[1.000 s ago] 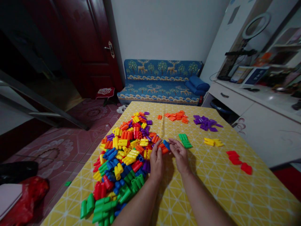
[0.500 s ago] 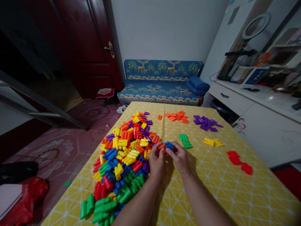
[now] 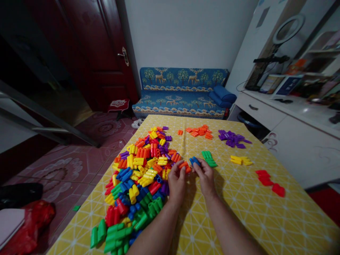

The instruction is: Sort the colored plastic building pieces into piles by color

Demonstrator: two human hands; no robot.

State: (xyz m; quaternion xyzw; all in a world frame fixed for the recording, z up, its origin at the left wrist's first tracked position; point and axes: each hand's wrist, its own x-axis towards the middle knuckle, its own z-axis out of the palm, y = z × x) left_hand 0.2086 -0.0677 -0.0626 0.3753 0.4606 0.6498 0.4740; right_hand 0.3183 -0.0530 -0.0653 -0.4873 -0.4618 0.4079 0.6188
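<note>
My left hand point(image 3: 177, 179) is closed on an orange plastic building block point(image 3: 185, 165), held over the table beside the mixed pile. A blue building block point(image 3: 194, 161) is pinched between the thumb and fingers of my right hand point(image 3: 204, 175). The two blocks are apart, with a small gap between them. To the left lies a large heap of mixed blocks point(image 3: 143, 161) in yellow, red, orange, purple, blue and green. Just beyond my right hand rest some green blocks point(image 3: 209, 158).
On the yellow patterned tablecloth point(image 3: 239, 212) sit separate groups of orange blocks point(image 3: 199, 131), purple blocks point(image 3: 233, 138), yellow blocks point(image 3: 241, 160) and red blocks point(image 3: 265, 179). A blue sofa point(image 3: 183, 94) stands behind the table, a white cabinet point(image 3: 297, 141) at the right.
The blue block and the orange block were touching and are now apart. My right hand has moved slightly right with the blue one; my left hand has hardly moved.
</note>
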